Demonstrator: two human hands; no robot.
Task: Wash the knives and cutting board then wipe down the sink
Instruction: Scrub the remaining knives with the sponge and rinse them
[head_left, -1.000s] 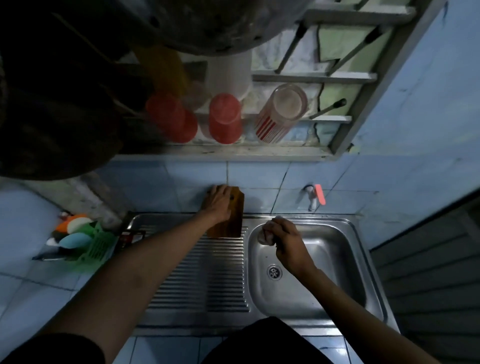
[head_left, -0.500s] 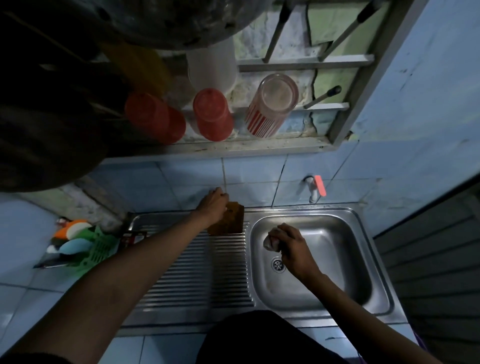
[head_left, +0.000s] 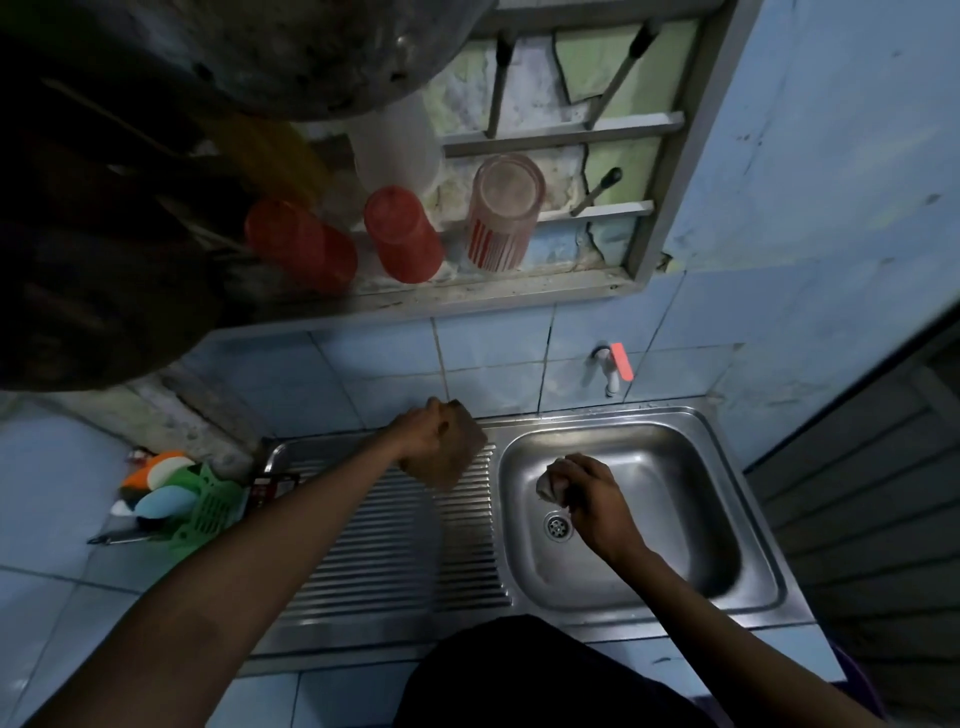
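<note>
Keep the left hand (head_left: 423, 434) gripped on the cutting board (head_left: 451, 457) tilted over the drainer just left of the sink (head_left: 727, 519), then bring across the right hand (head_left: 589, 491), curled round a scrubber (head_left: 549, 486) above the drain.

We are observing a brown wooden cutting board (head_left: 449, 457) tilting above the steel sink's (head_left: 748, 525) ribbed drainboard.
</note>
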